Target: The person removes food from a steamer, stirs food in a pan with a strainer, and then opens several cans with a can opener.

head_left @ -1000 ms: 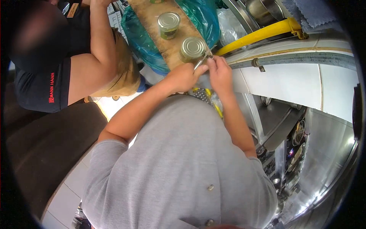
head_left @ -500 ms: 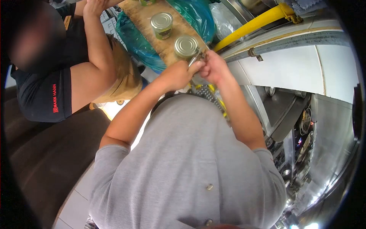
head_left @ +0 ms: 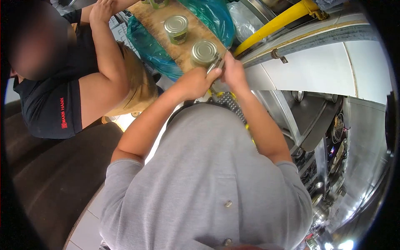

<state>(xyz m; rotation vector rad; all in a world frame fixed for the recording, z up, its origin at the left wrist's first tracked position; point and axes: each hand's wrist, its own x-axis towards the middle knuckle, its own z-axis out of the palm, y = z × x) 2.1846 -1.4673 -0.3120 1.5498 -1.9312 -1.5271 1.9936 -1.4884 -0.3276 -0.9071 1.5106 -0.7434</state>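
Observation:
A metal can opener (head_left: 214, 65) sits at the near right rim of a closed can (head_left: 204, 51), which stands upright on a wooden board (head_left: 156, 25). My left hand (head_left: 198, 82) is closed around the opener's handles, thumb on top. On the opener's right side, my right hand (head_left: 233, 71) has its fingers closed by the turning part; what exactly they pinch is partly hidden. A second can (head_left: 176, 28) with a green label stands behind the first, its lid in place.
Another can (head_left: 158, 3) shows at the top edge. Green plastic bags (head_left: 146, 46) flank the board. A co-worker (head_left: 100, 75) sits or stands at the left, arms near the board. A yellow pipe (head_left: 273, 26) and a grey pipe (head_left: 321, 41) run along the right.
My right hand has turned at the opener, its fingers now more upright. The can and my left hand have hardly moved. The view has shifted slightly.

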